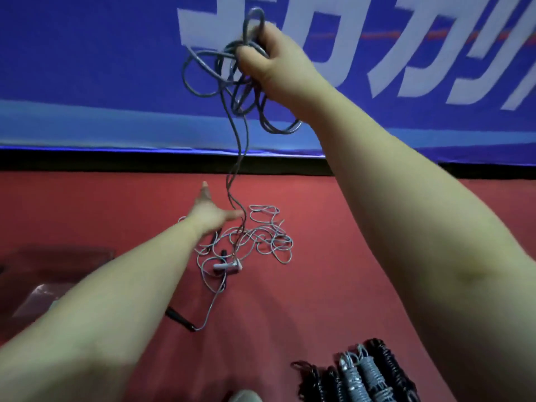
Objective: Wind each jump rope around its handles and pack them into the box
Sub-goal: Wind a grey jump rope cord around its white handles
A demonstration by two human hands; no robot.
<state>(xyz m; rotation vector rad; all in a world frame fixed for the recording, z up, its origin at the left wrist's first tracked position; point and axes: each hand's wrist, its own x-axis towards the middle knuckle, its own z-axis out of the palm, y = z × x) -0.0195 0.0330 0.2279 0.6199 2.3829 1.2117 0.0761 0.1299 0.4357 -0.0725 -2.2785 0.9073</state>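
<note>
A person's right hand lifts a tangle of grey jump rope high against a blue banner, its fingers closed tight around a bunch of loops, seemingly so that the cord's own weight will pull the snarl straight. Two thin strands hang from the fist down to the red floor, where more pale rope lies in loose, springy curls around a light-coloured handle and several slim black handles. The left hand reaches low towards the hanging strands, fingers spread and holding nothing, apparently ready to steady or strip the cord free. The rope looks smooth, plastic-coated and stiff enough to hold its coils. At the lower right, finished ropes, grey and black, sit side by side, each wound in tight ridged turns around its handles. A transparent, glossy shape lies at the left edge; whether it is the box cannot be told.
</note>
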